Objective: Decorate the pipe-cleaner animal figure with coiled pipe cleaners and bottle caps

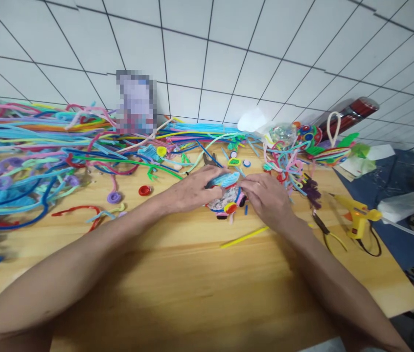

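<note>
We have a small craft piece (220, 201) between our two hands, above the middle of the surface (192, 283), and we judge it well along but perhaps not complete. A light blue coil (225, 180) sits on top, a red and yellow disc (230, 209) is on its front, and black and pink wheels (222, 216) show along the lower edge. Our left hand (201, 189) holds it from the left, fingers curved around the body; our right hand (265, 197) has its fingers drawn narrow at the right edge, and we cannot tell whether they pinch a part.

What may be left is hard to say: a red coil (144, 190), a purple coil (114, 197) and a yellow pipe cleaner (243, 237) lie loose, apart from the piece. The glue gun (357, 215) is out of our hands, near the right edge.

As for containers, the pipe cleaners (27, 142) lie heaped straight on the surface, not boxed. By the wall leans what looks like a dark red flask (354, 115), its inside hidden from us, and we cannot make out whether the clear plastic wrapping (408, 201) holds anything
</note>
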The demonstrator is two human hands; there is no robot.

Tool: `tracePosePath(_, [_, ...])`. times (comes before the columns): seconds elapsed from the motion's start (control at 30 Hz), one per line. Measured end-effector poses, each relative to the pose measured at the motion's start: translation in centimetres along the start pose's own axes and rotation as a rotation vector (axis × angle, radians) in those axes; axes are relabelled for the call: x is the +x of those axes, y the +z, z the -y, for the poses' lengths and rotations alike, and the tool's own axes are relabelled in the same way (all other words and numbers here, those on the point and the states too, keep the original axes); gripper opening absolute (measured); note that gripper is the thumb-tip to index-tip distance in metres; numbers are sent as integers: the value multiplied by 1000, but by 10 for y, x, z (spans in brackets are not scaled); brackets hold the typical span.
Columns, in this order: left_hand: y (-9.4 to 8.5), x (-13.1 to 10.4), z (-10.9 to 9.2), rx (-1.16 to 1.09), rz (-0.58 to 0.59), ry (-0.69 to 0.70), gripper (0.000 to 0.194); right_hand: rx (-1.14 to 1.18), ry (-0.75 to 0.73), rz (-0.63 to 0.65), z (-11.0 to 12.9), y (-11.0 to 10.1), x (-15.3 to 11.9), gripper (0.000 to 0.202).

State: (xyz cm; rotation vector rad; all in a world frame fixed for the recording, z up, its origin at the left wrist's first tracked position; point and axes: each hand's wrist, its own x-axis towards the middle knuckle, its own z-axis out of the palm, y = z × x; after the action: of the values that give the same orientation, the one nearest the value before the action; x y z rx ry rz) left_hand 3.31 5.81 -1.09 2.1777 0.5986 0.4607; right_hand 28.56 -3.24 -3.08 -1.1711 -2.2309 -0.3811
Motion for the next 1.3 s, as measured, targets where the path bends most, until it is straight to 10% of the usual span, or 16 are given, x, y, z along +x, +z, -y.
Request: tracePosePath(1.3, [-4,-2,-1,-7,37,10,56,0,-140,-29,0,-12,6,32])
